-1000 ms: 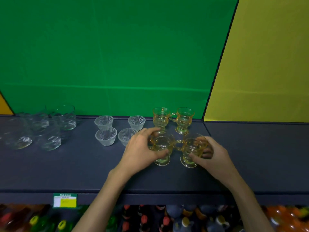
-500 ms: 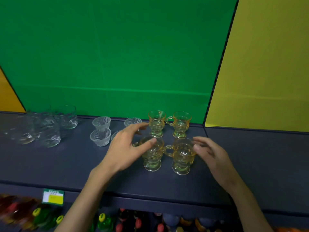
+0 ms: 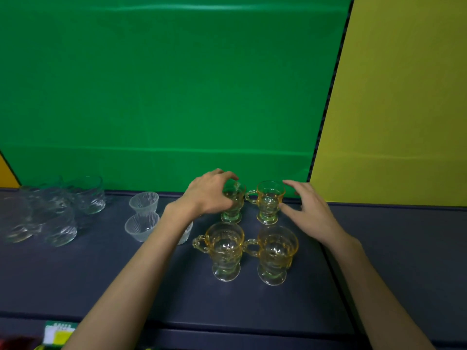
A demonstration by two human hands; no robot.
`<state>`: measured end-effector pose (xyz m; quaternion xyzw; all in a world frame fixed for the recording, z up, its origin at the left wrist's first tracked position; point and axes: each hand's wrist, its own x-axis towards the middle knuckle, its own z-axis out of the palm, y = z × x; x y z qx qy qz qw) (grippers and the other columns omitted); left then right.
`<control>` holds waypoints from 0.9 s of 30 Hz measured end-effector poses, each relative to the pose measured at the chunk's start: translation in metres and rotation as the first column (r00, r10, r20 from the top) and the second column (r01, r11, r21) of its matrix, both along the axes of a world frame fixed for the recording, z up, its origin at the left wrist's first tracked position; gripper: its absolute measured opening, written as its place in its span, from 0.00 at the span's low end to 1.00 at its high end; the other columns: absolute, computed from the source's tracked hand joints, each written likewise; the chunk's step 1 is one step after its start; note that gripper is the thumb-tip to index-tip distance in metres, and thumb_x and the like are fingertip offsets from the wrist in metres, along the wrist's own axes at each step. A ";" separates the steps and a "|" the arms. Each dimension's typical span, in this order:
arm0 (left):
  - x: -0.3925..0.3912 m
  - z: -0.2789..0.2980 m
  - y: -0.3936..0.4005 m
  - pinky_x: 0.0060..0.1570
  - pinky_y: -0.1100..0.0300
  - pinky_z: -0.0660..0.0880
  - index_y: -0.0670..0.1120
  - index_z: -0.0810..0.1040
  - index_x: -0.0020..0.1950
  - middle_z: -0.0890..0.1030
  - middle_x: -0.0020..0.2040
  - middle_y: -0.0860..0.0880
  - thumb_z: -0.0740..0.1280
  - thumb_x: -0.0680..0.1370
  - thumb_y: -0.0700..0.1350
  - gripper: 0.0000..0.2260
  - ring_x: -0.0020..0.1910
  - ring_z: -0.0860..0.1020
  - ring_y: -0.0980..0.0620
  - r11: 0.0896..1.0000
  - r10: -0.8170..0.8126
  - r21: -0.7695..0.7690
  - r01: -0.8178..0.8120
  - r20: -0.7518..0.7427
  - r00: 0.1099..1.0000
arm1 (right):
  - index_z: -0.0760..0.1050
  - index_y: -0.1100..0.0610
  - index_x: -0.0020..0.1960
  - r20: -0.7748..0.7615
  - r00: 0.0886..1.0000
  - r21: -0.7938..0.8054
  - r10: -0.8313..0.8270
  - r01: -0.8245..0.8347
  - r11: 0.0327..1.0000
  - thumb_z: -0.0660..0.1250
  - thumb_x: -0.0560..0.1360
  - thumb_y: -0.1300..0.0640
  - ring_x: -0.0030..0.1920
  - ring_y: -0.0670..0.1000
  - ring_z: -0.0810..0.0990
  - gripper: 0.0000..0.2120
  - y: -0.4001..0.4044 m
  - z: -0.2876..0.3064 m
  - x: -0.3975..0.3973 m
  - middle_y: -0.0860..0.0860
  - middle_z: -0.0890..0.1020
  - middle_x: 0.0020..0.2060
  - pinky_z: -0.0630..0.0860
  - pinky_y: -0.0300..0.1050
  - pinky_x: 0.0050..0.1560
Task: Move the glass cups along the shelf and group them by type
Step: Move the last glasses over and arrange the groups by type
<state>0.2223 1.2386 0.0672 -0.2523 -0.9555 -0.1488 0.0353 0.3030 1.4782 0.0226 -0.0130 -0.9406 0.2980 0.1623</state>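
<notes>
While four amber mugs stand in a two-by-two block near the middle of the frame, both hands are seen at the back pair. The left hand is curled around the back left mug, fingers over its rim and thumb at its side – the mug is gripped and stands upright on the dark shelf. The right hand is held with fingers spread and loosely bent just beside the back right mug; whether a fingertip touches the glass cannot be told, and nothing is held. The front left mug and the front right mug are set side by side lower in the frame, handles turned to the left, with no hand on them. Left of centre, small ribbed cups are grouped – two are seen plainly and a third is partly hidden behind the left forearm. At the far left, clear tumblers are clustered close together. A green panel fills the upper left of the frame and a yellow panel the upper right. A price tag is seen at the lower left shelf edge.
</notes>
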 end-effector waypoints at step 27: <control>-0.009 -0.027 -0.018 0.57 0.58 0.74 0.51 0.76 0.69 0.82 0.57 0.55 0.77 0.66 0.65 0.36 0.55 0.78 0.55 0.953 -0.083 0.301 0.035 0.148 0.985 | 0.74 0.52 0.38 0.032 0.999 -0.068 0.015 -0.013 0.998 0.75 0.65 0.36 0.47 0.49 0.79 0.21 -0.004 0.005 0.004 0.50 0.81 0.47 0.79 0.52 0.50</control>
